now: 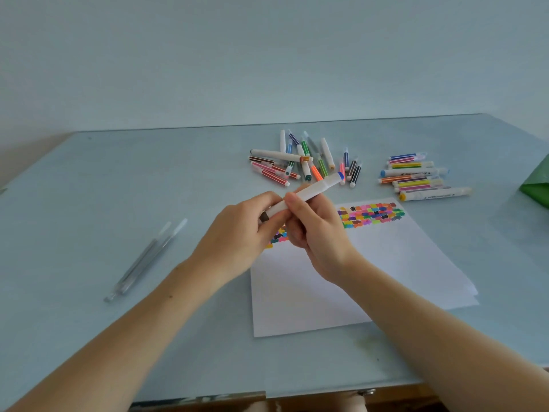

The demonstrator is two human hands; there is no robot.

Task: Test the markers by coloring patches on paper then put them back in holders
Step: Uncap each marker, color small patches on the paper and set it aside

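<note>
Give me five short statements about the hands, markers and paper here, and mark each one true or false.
1. Both hands hold one white marker with a blue end. True: left hand, right hand.
2. The white paper sheet bears no colour. False: rows of coloured patches run along its far edge.
3. Two clear pen-like sticks lie left of the paper. True.
4. The loose markers lie on the paper. False: they lie on the pale blue table beyond it.
5. The second marker group stands upright. False: it lies flat.
</note>
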